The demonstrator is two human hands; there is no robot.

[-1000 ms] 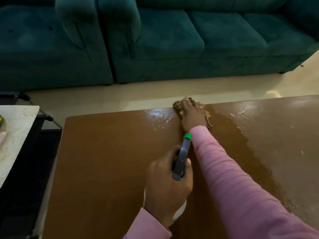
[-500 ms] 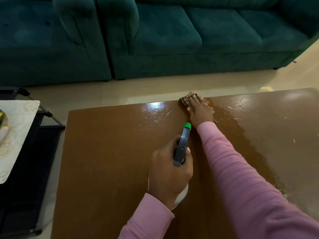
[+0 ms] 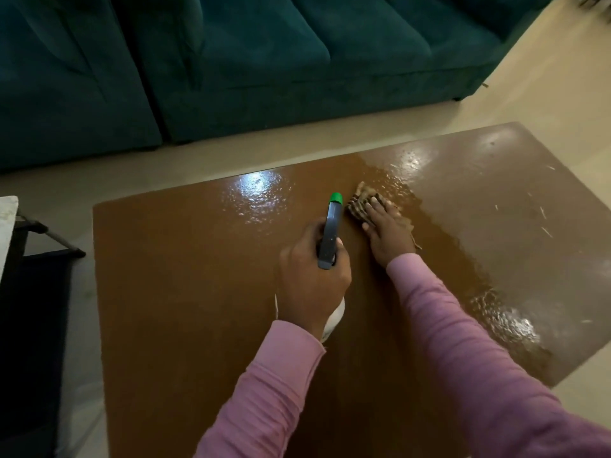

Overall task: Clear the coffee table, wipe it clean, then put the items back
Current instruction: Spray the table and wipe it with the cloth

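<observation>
I saw my left hand [image 3: 310,282] clamped around a spray bottle [image 3: 330,236], its green nozzle pointing toward the teal sofa [image 3: 297,61]. My right hand [image 3: 386,233] lay flat, fingers together, pressing a patterned cleaning cloth [image 3: 358,201] onto the brown coffee table [image 3: 185,292], just beyond the nozzle. The tabletop around the cloth shone wet; further right of the cloth it looked dull, with pale specks.

Glossy brown coffee table [image 3: 205,292], wet streaks, crumpled tan cloth [image 3: 362,201] apparently striped, spray bottle [image 3: 330,233] upright
</observation>
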